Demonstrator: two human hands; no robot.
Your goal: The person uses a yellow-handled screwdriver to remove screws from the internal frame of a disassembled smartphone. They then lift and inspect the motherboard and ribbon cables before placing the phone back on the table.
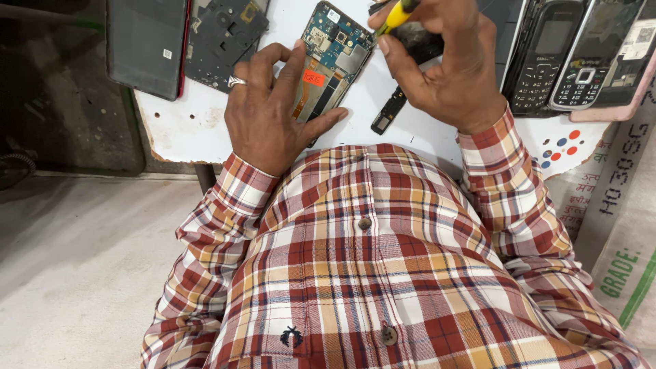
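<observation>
Now, from the head camera, the left hand [263,113] grips the opened phone [329,60], its circuit board exposed, on the white table [179,123]. The right hand [444,65] is closed around a yellow-handled screwdriver [396,15] just above the phone's top. A small black part [389,114] lies beside. Two keypad phones [560,55] rest at the right.

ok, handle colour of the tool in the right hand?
Yellow; the tool handle sits pinched in the right hand, clearest in the head view.
</observation>
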